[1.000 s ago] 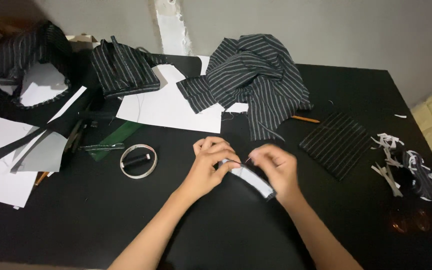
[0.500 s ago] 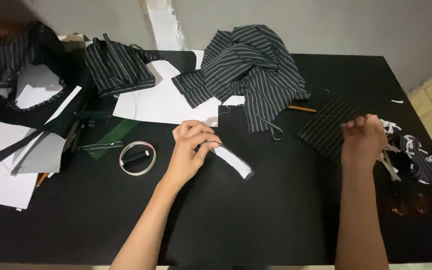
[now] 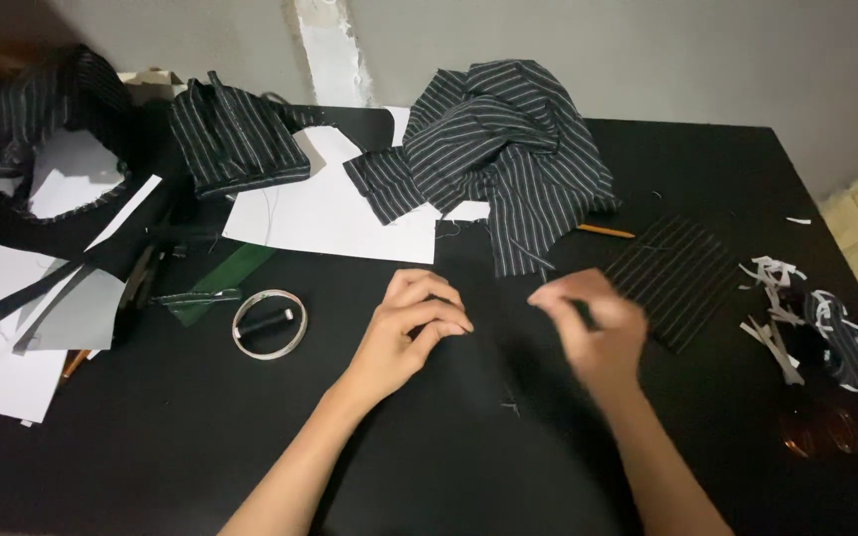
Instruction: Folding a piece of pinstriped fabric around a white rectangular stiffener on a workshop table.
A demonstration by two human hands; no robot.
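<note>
Left hand (image 3: 411, 328) curled on black cloth (image 3: 469, 397), right hand (image 3: 593, 323) blurred, seemingly empty, hands apart, table edge (image 3: 851, 268) near.

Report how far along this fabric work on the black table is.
Seemingly done: cut white scraps lie heaped at the right, and a folded striped piece sits at the back. In hand: the left hand rests curled on black cloth; the right hand is blurred beside it, grip unclear. Likely left: the striped fabric heap and striped square patch lie untouched.
</note>
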